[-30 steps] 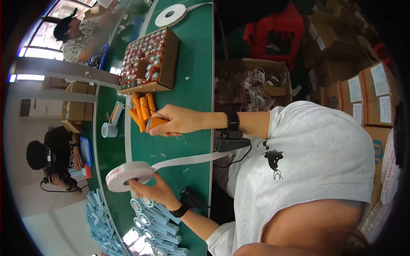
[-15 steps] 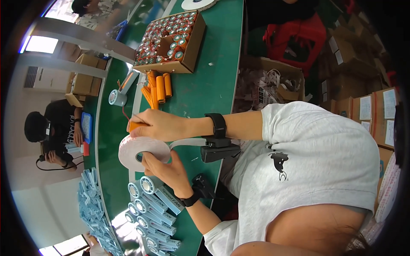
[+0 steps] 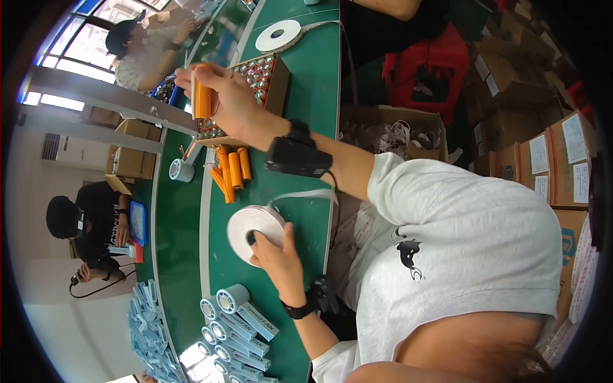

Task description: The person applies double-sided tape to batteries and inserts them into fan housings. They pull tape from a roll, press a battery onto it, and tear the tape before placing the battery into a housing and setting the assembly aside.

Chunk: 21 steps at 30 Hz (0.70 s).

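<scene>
Right hand (image 3: pixel 231 101) is moving away from the tape roll (image 3: pixel 260 221), gripping an orange cylinder (image 3: pixel 203 101) near the carton (image 3: pixel 279 84); left hand (image 3: pixel 281 265) is holding the roll.

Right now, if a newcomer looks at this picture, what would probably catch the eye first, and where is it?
Probably the bright orange-wrapped cylindrical battery, held up in the right hand at upper left, in front of the cardboard box of cells. Next comes the large white tape roll in the left hand, left of centre. Below it, pale-blue handheld fans lie in a cluster on the green table.
</scene>
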{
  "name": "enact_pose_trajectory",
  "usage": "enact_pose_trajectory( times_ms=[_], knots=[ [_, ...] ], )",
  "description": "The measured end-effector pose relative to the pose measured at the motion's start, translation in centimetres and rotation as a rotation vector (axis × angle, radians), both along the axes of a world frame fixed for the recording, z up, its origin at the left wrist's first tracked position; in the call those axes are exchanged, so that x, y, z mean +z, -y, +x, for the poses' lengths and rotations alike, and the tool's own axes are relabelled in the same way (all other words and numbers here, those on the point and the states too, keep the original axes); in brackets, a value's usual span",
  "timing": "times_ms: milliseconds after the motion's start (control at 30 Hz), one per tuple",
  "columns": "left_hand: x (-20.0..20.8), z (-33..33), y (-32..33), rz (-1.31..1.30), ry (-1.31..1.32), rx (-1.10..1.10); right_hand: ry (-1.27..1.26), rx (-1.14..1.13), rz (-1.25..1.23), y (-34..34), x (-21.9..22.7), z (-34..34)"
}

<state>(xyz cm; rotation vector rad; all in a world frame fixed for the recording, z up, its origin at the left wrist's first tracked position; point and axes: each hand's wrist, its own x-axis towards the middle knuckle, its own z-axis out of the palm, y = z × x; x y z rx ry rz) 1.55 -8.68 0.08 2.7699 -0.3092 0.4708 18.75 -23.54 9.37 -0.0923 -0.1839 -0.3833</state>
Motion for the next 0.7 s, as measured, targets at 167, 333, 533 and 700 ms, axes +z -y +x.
enact_pose_trajectory(
  times_ms=[167, 333, 533, 700],
  knots=[
    [3.4, 1.7, 0.6, -0.019, -0.44, 0.136, 0.358, 0.093, -0.402, 2.1, -2.3, -3.8],
    [6.7, 1.6, -5.2, -0.021, 0.222, -0.098, 0.307, 0.251, -0.72, 5.7, -6.9, -5.4],
    [6.0, -2.5, -15.3, 0.132, -0.292, 0.077, 0.318, 0.377, -1.194, 9.3, -9.1, -6.6],
    [4.8, -2.2, -10.9, 0.001, -0.477, 0.541, 0.371, 0.101, -1.629, 7.5, -6.5, -8.8]
  ],
)
